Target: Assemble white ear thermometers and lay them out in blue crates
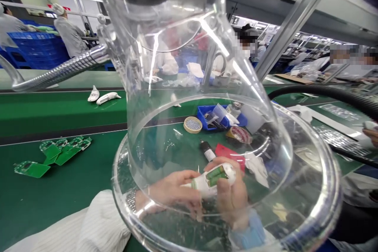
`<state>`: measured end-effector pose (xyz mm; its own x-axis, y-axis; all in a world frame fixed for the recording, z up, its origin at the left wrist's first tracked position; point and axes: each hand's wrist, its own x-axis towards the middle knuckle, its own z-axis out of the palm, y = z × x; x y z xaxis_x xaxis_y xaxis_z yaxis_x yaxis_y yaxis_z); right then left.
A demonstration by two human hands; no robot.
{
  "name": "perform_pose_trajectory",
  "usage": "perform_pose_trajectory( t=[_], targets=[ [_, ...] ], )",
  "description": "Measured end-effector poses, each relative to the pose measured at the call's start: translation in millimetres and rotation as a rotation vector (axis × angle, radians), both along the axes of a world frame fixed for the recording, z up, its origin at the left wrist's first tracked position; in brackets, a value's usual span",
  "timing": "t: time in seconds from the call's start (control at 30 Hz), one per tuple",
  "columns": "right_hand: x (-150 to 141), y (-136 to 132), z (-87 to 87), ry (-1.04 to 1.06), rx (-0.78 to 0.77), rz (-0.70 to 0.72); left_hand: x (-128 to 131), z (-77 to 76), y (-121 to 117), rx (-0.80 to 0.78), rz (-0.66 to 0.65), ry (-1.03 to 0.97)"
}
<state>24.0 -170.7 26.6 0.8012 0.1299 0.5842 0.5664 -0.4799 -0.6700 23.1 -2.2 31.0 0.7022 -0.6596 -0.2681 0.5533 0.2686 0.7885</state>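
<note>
Both hands are working beneath a clear acrylic hood [325,220], with the left hand [174,191] curling closed around the narrow end of a white plastic casing [203,183] and the right hand [232,193] pinching its wider end between thumb and fingers. The casing is being held just above the green conveyor belt [73,114], inside the hood's rim, and a green circuit board [215,176] is showing in its open side, so the board appears to be in place while the casing looks unclosed, though reflections and fingers are hiding part of the join. Two white device shells [108,97] are lying on the belt's far side, and loose green circuit boards [32,169] are lying in a scattered group to the left, suggesting that other units remain unassembled. Near the hands, a blue parts tray [206,116], a round tin of small screws [193,125], a black-capped bottle [207,151], a red card [228,155] and a white cloth [256,169] are sitting within reach.
</note>
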Motion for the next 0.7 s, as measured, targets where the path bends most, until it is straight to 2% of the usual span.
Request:
perform_pose_trajectory(
  t=[0.07,0.17,0.3,0.43,0.53,0.63,0.7],
  targets=[
    [1,6,11.0,0.052,-0.071,0.071,-1,0.8,0,0.084,-0.046,-0.109],
    [1,19,18.9,0.141,-0.116,0.114,-6,-0.6,-4,0.145,0.009,-0.2],
    [1,30,10.7,0.111,-0.034,0.043,-11,-7.6,-10,0.23,0.107,-0.32],
    [1,33,-0.1,0.119,0.078,-0.039,-13,-16.2,-16,0.24,0.176,-0.339],
    [1,35,2.8,0.194,0.085,-0.095,-14,-21.9,-20,0.295,0.232,-0.388],
    [3,32,12.1,0.228,-0.001,-0.101,-10,-26.6,-18,0.403,0.29,-0.422],
    [5,23,16.3,0.184,-0.127,-0.069,-6,-27.6,-11,0.441,0.298,-0.428]
  ],
)
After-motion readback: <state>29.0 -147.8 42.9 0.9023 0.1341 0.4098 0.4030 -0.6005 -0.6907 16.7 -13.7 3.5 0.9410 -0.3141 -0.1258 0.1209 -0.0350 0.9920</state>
